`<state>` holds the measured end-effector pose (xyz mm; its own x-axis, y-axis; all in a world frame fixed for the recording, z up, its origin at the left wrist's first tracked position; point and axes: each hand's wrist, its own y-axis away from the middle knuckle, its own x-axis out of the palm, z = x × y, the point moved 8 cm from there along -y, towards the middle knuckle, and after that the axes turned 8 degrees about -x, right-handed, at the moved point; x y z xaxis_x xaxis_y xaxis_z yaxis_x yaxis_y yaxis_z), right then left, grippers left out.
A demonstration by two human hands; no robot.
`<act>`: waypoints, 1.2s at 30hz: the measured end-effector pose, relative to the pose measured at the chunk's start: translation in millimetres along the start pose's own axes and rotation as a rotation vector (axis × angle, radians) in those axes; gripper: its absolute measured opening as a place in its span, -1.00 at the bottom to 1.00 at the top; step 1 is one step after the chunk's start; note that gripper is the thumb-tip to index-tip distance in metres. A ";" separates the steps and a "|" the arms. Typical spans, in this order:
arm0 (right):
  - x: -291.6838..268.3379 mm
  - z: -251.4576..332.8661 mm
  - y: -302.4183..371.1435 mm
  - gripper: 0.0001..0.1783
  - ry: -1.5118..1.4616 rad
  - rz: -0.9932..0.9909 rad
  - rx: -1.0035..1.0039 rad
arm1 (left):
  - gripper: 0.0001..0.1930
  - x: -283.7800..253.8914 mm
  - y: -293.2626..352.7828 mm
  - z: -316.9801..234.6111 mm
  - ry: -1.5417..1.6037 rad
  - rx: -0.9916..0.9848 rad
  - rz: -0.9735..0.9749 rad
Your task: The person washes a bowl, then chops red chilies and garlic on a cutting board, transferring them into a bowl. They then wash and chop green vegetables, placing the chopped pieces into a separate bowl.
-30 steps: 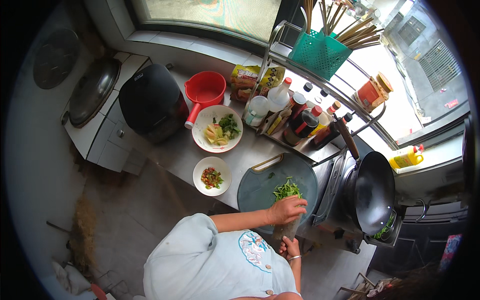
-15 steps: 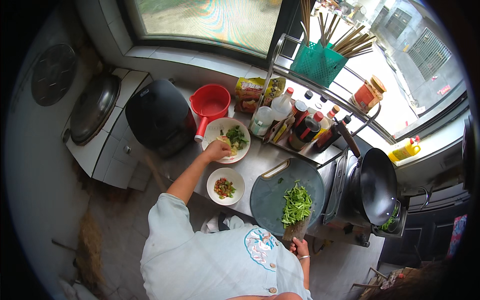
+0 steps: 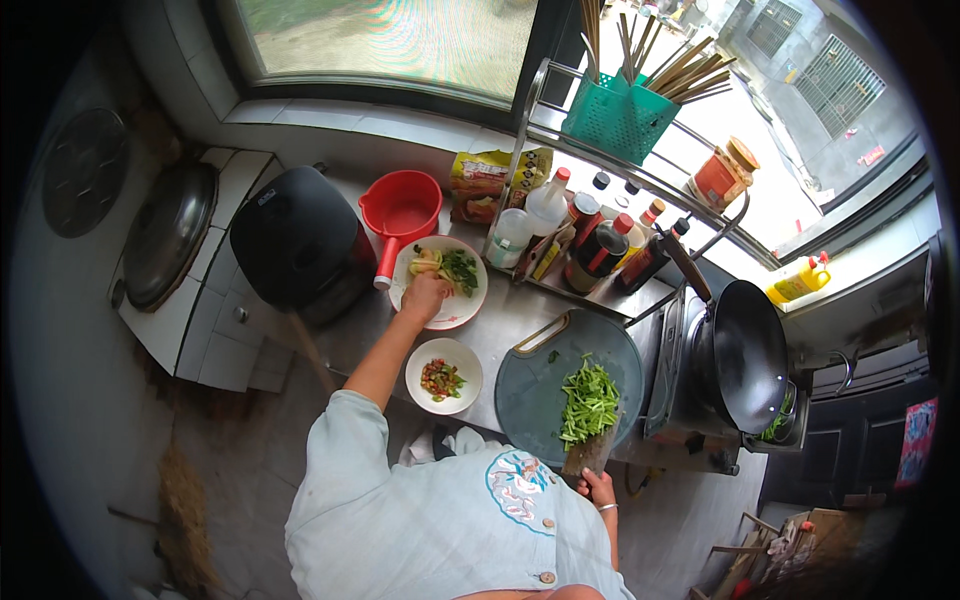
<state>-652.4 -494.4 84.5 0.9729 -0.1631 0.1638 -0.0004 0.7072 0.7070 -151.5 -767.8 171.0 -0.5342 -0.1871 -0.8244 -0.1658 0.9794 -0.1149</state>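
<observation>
My left hand [image 3: 426, 297] reaches into a white plate [image 3: 468, 312] with a red rim. Its fingers are drawn together beside pale yellow slices [image 3: 428, 262] and chopped green leaves [image 3: 461, 269]; whatever they may hold is hidden. My right hand [image 3: 598, 488] grips a cleaver [image 3: 588, 455] at the near edge of a round grey-green cutting board [image 3: 525, 400]. Next to the blade lies a heap of cut green stems [image 3: 589, 402]. A white bowl [image 3: 418, 392] of chopped red and green peppers stands between the plate and my body.
A red dipper [image 3: 401, 205] and a black cooker [image 3: 300, 240] stand left of the plate. Behind the board are sauce bottles [image 3: 600, 250] under a rack with a green chopstick holder [image 3: 620, 115]. A wok [image 3: 748, 360] sits on the stove at right.
My left hand has shifted slightly toward me within the plate, showing more of the yellow slices. The right hand stays on the cleaver. The whole view has shifted a little.
</observation>
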 end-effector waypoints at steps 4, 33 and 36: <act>0.8 -3.9 1.2 -0.82 -0.006 -0.026 0.015 | -0.88 -12.7 3.4 -0.5 0.122 -0.013 -0.017; 18.9 14.3 8.1 -0.89 -0.155 0.077 -0.026 | -0.22 170.5 215.8 -296.1 0.040 0.646 0.295; 12.2 14.8 3.8 -0.88 -0.092 0.070 -0.075 | -0.27 170.5 210.0 -304.9 0.074 0.602 0.250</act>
<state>-644.0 -503.9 99.4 0.9458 -0.1716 0.2757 -0.0469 0.7679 0.6389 -530.2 -617.0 175.3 -0.5561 0.0676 -0.8284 0.4523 0.8608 -0.2334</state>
